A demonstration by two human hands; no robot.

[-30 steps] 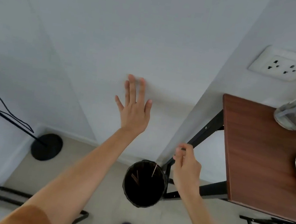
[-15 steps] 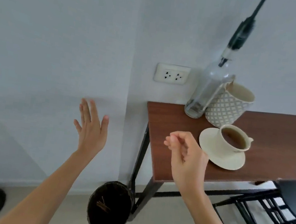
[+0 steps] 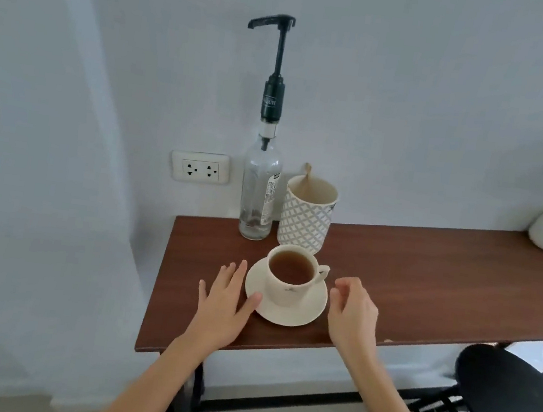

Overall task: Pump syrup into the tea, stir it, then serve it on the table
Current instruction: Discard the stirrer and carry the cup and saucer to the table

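Pale grey walls [image 3: 417, 86] carry a double socket [image 3: 199, 171] (white) above a black-legged stool [image 3: 509, 406].

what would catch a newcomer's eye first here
The cup of tea on its saucer near the table's left front, with the left hand and right hand open on either side. Behind it by the wall, the tall pump bottle beside a patterned mug.

One head camera looks forward and down, close over the table [image 3: 426, 278] in the frame's middle, facing the wall [image 3: 414, 103].
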